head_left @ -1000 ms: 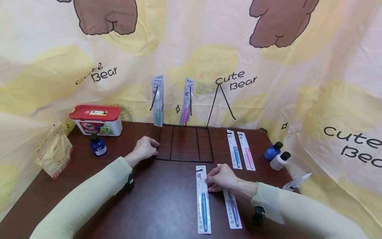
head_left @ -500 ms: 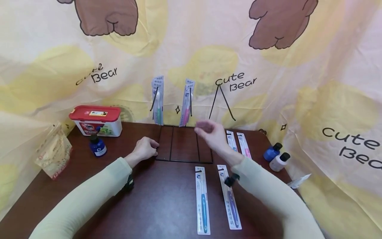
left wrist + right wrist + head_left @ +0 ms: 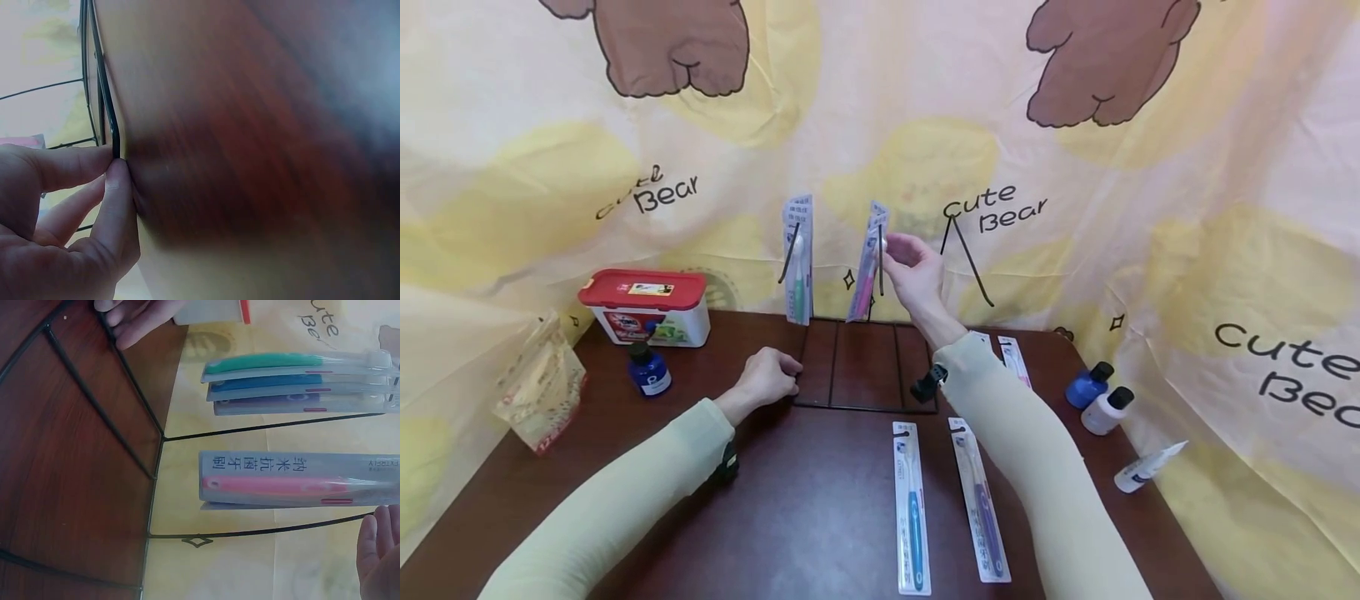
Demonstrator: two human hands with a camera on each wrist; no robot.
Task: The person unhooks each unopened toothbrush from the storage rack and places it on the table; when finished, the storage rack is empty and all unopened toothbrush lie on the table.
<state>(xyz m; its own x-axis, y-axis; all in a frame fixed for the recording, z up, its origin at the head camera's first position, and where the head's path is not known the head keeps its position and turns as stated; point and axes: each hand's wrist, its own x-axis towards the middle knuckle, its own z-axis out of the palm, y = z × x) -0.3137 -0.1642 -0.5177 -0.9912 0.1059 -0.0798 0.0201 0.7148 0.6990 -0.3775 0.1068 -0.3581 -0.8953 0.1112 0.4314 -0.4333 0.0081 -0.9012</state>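
Note:
My left hand [image 3: 767, 373] pinches the front left corner of a black wire display rack [image 3: 865, 408]. In the left wrist view, thumb and finger meet on the wire [image 3: 107, 94]. Two hooks of the rack bear packaged toothbrushes: a green one [image 3: 799, 279] in front on the left, with a blue [image 3: 269, 382] and a purple one [image 3: 269, 403] behind it, and a pink one [image 3: 865, 279] on the middle hook. My right hand [image 3: 919, 271] is raised with fingertips right at the pink pack's right edge; I cannot tell whether it grips the pack.
Packaged toothbrushes, blue [image 3: 913, 517], purple [image 3: 983, 517] and pink [image 3: 1015, 358], lie on the table. Bottles [image 3: 1090, 383] [image 3: 1105, 412] and a tube [image 3: 1146, 468] stand or lie at right. A red-lidded tub [image 3: 647, 308], blue bottle [image 3: 648, 371] and bag [image 3: 546, 383] are at left.
My right hand has left the blue toothbrush pack on the table and moved up and back to the pink pack on the middle hook. My left hand has stayed at the rack's corner.

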